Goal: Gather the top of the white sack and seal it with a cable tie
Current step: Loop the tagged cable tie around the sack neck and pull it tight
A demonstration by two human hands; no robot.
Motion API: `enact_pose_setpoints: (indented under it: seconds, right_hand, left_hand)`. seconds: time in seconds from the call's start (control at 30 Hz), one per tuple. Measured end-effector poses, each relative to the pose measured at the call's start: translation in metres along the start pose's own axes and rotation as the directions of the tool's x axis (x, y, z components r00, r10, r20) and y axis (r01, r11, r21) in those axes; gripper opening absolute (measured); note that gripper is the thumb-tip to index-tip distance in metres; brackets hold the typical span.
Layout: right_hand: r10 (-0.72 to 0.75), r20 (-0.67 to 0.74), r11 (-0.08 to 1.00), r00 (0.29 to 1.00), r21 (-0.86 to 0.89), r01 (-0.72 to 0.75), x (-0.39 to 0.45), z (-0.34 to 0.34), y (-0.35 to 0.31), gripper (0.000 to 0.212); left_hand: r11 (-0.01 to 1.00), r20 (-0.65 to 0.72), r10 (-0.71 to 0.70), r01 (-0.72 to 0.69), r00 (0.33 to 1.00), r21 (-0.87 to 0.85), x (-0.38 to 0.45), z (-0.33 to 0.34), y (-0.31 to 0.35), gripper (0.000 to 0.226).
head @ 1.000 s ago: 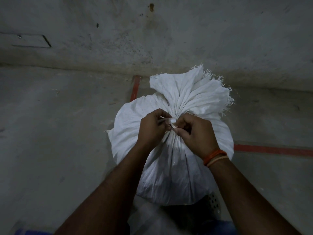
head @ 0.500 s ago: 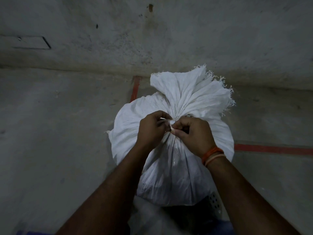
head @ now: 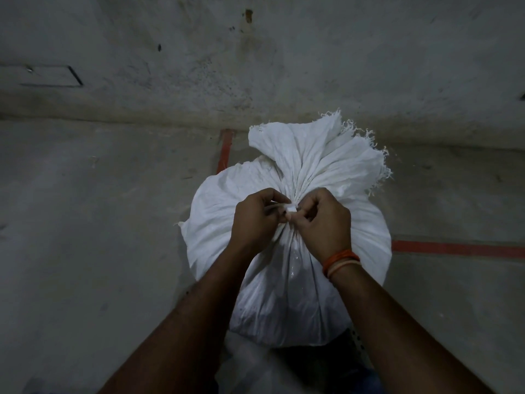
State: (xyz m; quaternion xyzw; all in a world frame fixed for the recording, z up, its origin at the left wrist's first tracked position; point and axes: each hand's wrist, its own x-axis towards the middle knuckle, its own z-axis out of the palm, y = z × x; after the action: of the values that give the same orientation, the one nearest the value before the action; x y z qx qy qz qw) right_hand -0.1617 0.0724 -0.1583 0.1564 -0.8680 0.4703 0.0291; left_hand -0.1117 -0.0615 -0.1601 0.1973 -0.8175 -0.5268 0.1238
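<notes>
A full white woven sack (head: 287,294) stands on the concrete floor in front of me. Its top is bunched into a neck, and the frayed mouth (head: 318,155) fans out above it. A white cable tie (head: 288,208) runs around the neck, with its small head showing between my hands. My left hand (head: 257,220) pinches the tie's strap on the left of the head. My right hand (head: 324,220) has its fingers curled at the neck and pinches the tie at its head. The rest of the tie is hidden by my fingers and the folds.
A grey concrete wall (head: 255,66) rises just behind the sack. Red lines (head: 454,248) are painted on the floor (head: 99,237), one to the right and one behind the sack. Something dark and perforated (head: 356,341) lies under the sack's near edge.
Both hands stay at the neck of the sack. The white head of the tie shows more plainly between them now. The sack has not moved.
</notes>
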Motion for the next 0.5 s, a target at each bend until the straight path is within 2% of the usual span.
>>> enact_pose_setpoints:
  seconds: [0.13,0.2,0.27,0.33,0.4,0.43,0.5]
  right_hand:
    - [0.046,0.017,0.996,0.999,0.080,-0.047,0.001,0.002,0.002,0.046]
    - [0.066,0.065,0.987,0.996,0.140,-0.074,0.002,0.002,0.005,0.048]
    - [0.147,0.142,0.947,0.979,0.265,-0.181,0.008,0.000,0.006,0.044]
    - [0.316,0.160,0.797,0.935,0.490,-0.353,0.020,-0.003,0.010,0.042]
    - [0.452,0.155,0.632,0.878,0.640,-0.438,0.032,-0.007,0.015,0.055]
    - [0.494,0.143,0.595,0.858,0.665,-0.453,0.037,-0.008,0.017,0.064]
    - [0.530,0.142,0.530,0.836,0.714,-0.457,0.046,-0.009,0.019,0.077]
  left_hand:
    - [0.998,0.054,-0.025,0.022,0.998,0.055,-0.001,-0.003,0.004,0.019]
    - [0.994,0.117,-0.109,0.107,0.987,0.021,0.000,-0.008,0.006,0.016]
    - [0.989,0.155,-0.146,0.150,0.977,-0.015,0.004,-0.014,0.009,0.013]
    - [0.988,0.081,-0.133,0.127,0.988,0.083,0.009,-0.020,0.010,0.023]
    - [0.984,-0.012,-0.133,0.133,0.991,0.122,0.024,-0.023,0.009,0.041]
    - [0.983,-0.001,-0.163,0.162,0.987,0.081,0.034,-0.022,0.010,0.052]
    - [0.959,0.110,-0.266,0.274,0.958,-0.073,0.055,-0.019,0.022,0.077]
